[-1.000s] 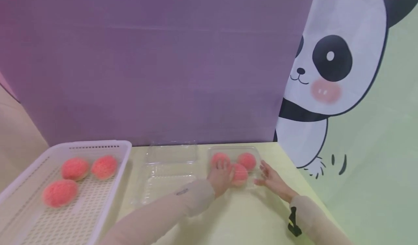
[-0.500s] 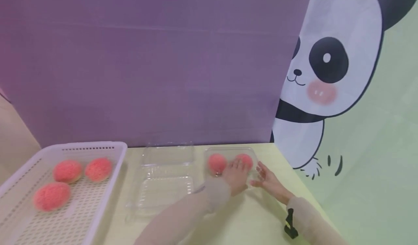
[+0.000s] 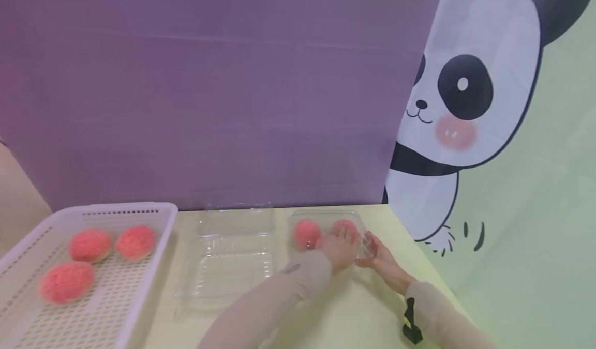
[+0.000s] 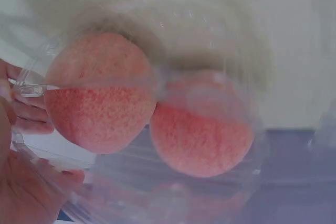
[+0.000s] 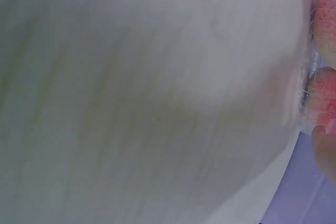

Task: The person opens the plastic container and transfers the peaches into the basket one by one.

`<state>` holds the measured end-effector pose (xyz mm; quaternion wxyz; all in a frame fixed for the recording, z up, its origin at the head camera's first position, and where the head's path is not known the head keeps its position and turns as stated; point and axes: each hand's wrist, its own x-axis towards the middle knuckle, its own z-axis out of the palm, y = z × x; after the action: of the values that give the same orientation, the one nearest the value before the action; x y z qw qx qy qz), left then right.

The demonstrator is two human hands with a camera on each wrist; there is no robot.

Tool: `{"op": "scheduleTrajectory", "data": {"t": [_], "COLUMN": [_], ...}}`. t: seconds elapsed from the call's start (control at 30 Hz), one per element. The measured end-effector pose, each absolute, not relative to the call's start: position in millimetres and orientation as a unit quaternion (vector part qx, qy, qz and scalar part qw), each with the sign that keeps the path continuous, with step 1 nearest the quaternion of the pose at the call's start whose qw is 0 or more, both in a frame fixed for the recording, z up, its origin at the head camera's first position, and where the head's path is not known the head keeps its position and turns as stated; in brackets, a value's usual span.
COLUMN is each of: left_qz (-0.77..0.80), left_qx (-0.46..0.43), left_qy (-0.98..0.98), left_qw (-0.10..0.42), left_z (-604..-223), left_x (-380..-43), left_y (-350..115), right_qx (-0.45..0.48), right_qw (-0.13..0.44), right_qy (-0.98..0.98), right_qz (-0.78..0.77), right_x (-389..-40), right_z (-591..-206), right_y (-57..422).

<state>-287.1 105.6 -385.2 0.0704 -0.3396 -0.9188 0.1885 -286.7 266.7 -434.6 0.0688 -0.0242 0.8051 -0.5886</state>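
A clear plastic clamshell box [image 3: 326, 213] with pink crumb-topped buns [image 3: 307, 234] inside sits toward the back right of the table. Across its top lies my left hand [image 3: 341, 246], fingers extended over the right part and hiding some of the buns. My right hand [image 3: 383, 261] is at the box's right side, thumb and fingers spread apart around its near corner. Through the plastic, the left wrist view shows two round buns [image 4: 102, 119] and part of a hand [image 4: 26, 187] at the edge. Only a fingertip [image 5: 324, 153] beside the box appears in the right wrist view.
Left of the box is another clear clamshell [image 3: 233, 279] with its lid laid back. A white perforated basket [image 3: 173, 214] at far left holds three pink buns [image 3: 135, 243]. A purple panel [image 3: 223, 106] rises behind the table; a panda picture [image 3: 465, 88] is at right.
My left hand has slid from the left bun to the right part of the box. The right hand stays by the box's right side. The head view has shifted slightly.
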Motion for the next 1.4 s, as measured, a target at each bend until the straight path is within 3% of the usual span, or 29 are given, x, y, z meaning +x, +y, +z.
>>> {"op": "scheduleTrajectory", "data": {"t": [0.23, 0.83, 1.17, 1.4], "left_qz": [0.287, 0.323, 0.251, 0.174], "left_qx": [-0.385, -0.419, -0.441, -0.439], "left_qy": [-0.866, -0.841, -0.851, -0.872], "left_qw": [0.143, 0.114, 0.137, 0.130], "left_z": [-375.7, -357.8, -341.8, -355.5], "left_x": [-283.8, -287.8, -292.1, -288.2], "left_y": [110.7, 113.9, 100.4, 75.9], "right_qx": [-0.036, -0.040, -0.048, -0.054], "right_qw": [0.058, 0.056, 0.054, 0.066], "right_qy": [0.796, 0.778, 0.776, 0.781], "right_qz": [-0.602, -0.625, -0.626, -0.618], "right_x": [-284.4, -285.7, -284.6, -285.3], "right_z": [-438.3, -440.0, -440.0, -442.7], "right_y": [265.1, 263.9, 265.7, 265.0]}}
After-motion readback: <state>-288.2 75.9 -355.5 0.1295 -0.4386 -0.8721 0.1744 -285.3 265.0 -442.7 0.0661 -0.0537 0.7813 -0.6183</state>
